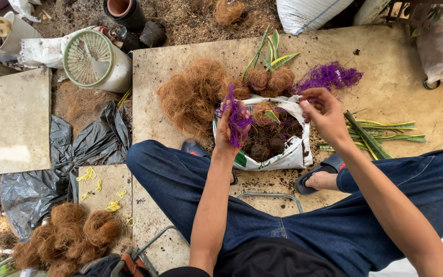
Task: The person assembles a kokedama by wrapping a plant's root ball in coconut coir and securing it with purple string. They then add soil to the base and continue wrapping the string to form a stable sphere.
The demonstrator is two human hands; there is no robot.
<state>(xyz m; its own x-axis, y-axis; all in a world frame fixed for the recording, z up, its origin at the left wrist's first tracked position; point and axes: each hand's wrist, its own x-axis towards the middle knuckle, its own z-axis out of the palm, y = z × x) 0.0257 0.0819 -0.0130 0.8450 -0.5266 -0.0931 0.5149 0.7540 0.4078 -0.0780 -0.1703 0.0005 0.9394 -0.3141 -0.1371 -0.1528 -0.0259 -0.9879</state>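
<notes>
You sat over a large concrete slab [385, 72], your legs in blue jeans [283, 225] spread to either side, sandalled feet planted on the slab. At eleven o'clock from your hands a round white fan housing [96, 59] lay tipped on its side, its grille facing up. Crumpled black plastic sheeting [57, 164] sprawled at nine o'clock, and at seven o'clock sat a heap of brown coconut-fibre balls [67, 238] beside scattered yellow twine pieces [111, 205].

Directly between your feet stood a white sack [288, 154], its mouth rolled open, holding dark soil and round lumps. Just at ten o'clock from the sack lay a loose mound of brown coconut fibre [190, 95]. At twelve o'clock two fibre-wrapped plants [270, 77] with striped green leaves rested touching the sack's far rim. At one o'clock a tangle of purple netting [329, 77] lay on the slab. At three o'clock several cut striped leaves [380, 136] lay flat near your right forearm.

Your left hand [226, 125] was closed around a bunch of purple net strands [238, 120], held upright over the sack's left edge. Your right hand [324, 110] hovered above the sack's right rim, its fingers curled and pinched together on a thin bit of the purple strand, though how firmly you could not tell.
</notes>
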